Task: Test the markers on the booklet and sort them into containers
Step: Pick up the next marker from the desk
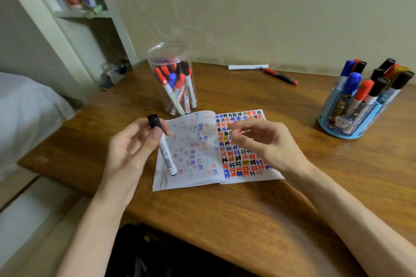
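An open booklet (202,164) lies on the wooden desk (337,164), its right page covered with red, black and blue test marks. My left hand (128,148) holds a white marker with a black cap (167,155) above the left page, cap end up. My right hand (261,139) hovers over the right page, fingers loosely curled, holding nothing. A clear plastic jar (173,78) behind the booklet holds several markers. A blue pen holder (351,117) at the right holds several more.
A white marker (247,67) and a red-and-black marker (280,76) lie near the wall at the back of the desk. A white shelf unit (74,2) stands at the left. A dark bag (168,254) sits below the desk's front edge.
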### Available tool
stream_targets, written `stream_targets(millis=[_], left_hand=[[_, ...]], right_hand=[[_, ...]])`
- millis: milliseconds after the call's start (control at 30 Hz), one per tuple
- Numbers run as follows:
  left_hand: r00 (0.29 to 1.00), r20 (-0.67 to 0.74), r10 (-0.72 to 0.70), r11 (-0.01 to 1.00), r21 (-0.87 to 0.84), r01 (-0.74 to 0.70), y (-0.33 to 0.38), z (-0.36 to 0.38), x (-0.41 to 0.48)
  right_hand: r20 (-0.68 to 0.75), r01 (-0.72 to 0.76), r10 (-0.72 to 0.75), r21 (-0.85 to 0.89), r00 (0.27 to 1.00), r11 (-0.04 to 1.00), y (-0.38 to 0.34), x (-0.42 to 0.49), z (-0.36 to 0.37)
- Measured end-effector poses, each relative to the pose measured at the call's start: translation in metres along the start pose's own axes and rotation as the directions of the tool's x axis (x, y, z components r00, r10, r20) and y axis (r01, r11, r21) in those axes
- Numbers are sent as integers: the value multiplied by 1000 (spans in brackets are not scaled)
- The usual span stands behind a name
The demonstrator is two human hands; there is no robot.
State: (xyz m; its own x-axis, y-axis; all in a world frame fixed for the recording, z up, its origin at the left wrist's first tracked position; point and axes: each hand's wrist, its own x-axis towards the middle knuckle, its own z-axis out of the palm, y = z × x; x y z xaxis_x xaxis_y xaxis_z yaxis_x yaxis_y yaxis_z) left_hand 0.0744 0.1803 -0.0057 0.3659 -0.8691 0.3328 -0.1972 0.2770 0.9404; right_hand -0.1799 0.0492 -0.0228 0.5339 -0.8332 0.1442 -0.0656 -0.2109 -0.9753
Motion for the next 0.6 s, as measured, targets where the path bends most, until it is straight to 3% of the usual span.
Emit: stream_targets(millis=[233, 367, 600], left_hand=[[983, -181, 11, 992, 126, 12, 6, -83, -58], [970, -241, -39, 979, 186, 85, -1, -114, -88], [948, -285, -144, 937, 267, 223, -23, -164, -132]], right_hand=[[241, 163, -119, -168, 963, 972, -14, 10, 62], [397, 296, -191, -221, 898, 929, -23, 21, 118], [526, 474, -307, -215, 793, 854, -21, 33, 201]])
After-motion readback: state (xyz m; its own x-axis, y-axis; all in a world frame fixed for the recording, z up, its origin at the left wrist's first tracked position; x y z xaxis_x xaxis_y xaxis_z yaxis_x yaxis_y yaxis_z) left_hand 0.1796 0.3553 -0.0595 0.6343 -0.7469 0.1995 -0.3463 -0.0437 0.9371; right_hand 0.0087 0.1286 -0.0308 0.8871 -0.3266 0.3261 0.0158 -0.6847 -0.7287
